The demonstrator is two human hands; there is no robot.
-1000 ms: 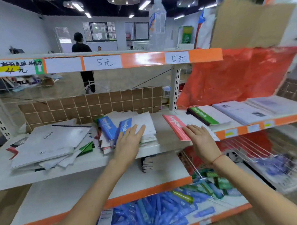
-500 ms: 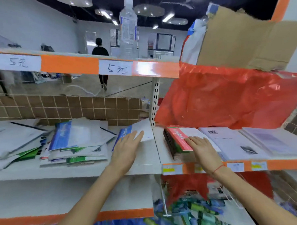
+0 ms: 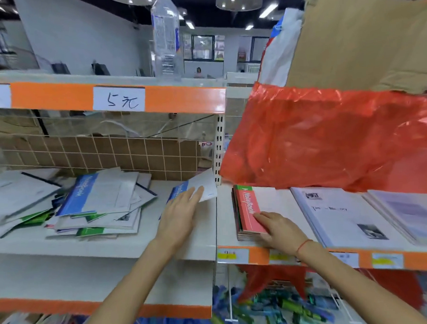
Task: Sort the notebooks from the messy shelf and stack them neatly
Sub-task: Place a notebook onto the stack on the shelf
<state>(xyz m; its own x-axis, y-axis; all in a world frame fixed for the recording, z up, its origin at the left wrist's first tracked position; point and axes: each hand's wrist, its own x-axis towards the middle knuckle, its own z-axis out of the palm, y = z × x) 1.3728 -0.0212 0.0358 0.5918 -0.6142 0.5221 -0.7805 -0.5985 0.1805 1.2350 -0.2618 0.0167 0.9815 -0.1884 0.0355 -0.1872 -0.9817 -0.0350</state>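
I see the right hand [image 3: 281, 228] flat, fingers straight, on the red-topped stack [image 3: 249, 210]. Left hand [image 3: 179, 212] flat, fingers extended, presses the blue notebook [image 3: 203, 186] further back. I judge it thin, floppy, slick: slide, then pinch the spine.

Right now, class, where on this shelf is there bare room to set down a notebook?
Bare shelf board lies in front of the messy pile, and between the blue notebook under the left hand and the red-topped stack. Right of that stack, white books crowd the shelf.
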